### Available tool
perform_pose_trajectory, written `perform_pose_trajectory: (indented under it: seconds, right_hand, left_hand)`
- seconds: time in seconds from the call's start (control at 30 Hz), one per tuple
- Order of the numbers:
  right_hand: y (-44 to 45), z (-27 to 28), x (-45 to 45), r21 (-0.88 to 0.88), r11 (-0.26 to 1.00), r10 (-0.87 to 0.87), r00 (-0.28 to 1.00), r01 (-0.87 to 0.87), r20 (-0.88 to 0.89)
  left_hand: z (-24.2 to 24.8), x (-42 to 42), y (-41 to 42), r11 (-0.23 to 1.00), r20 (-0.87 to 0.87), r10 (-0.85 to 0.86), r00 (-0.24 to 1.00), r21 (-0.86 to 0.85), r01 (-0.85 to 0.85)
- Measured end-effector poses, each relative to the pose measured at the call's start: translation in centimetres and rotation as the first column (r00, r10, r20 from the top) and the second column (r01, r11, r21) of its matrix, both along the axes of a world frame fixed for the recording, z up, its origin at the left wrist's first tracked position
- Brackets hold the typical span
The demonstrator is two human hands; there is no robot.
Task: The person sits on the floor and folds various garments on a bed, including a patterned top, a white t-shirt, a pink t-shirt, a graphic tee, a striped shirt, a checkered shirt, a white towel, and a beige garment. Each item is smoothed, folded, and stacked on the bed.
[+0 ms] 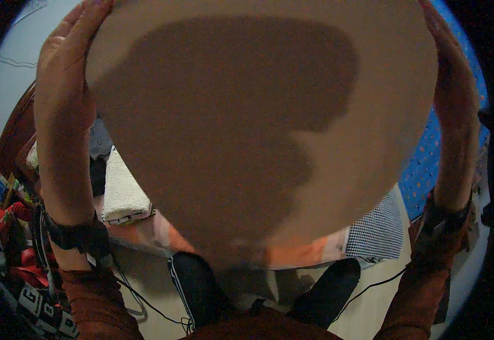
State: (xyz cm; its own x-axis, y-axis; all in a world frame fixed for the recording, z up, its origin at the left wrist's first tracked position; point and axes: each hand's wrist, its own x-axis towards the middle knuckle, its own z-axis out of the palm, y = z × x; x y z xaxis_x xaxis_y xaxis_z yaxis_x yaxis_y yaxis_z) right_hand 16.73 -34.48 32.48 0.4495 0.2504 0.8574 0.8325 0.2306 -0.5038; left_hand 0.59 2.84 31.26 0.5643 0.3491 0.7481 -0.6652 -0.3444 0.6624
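Note:
A large plain beige object (pixel 382 140) with a rounded lower edge is raised close before me and fills most of the view. Its blur and nearness leave its kind unsettled, and a dark shadow lies across its face. Against its left edge rests my left hand (pixel 70 59), fingers running up beyond the top of the picture. My right hand (pixel 453 72) is at the opposite edge, its fingertips hidden or cut off. The object appears to be held between both hands. Dark straps circle both wrists.
Behind it lie a folded white towel (pixel 123 193), an orange-and-pale cloth (pixel 162 231) and a black-and-white checked cloth (pixel 378 231). Blue patterned fabric (pixel 423 165) is at right. Brown furniture (pixel 15 131) and heaped red and black fabrics (pixel 28 263) stand left. A black cable (pixel 370 287) crosses the floor.

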Motion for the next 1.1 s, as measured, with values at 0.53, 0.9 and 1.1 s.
perform_pose_trajectory:
  seconds: [0.53, 0.9, 1.1]
  right_hand:
    - [10.8, -24.4, 13.0, -0.436, 0.893, -0.256, 0.671, -0.11, -0.696]
    - [4.1, -35.4, -4.9, -0.27, 0.842, -0.253, 0.1, -0.466, -0.962]
    - [4.8, -36.7, -7.8, -0.524, 0.707, -0.441, 0.284, -0.475, -0.852]
  left_hand:
    - [-26.8, 14.3, 5.7, 0.964, -0.672, -0.129, 0.73, -0.256, -0.066]
    - [-35.8, -2.9, -2.0, 0.902, -0.871, -0.311, 0.38, -0.396, -0.171]
    - [-35.7, -4.6, -3.6, 0.973, -0.916, -0.047, 0.399, -0.132, -0.188]
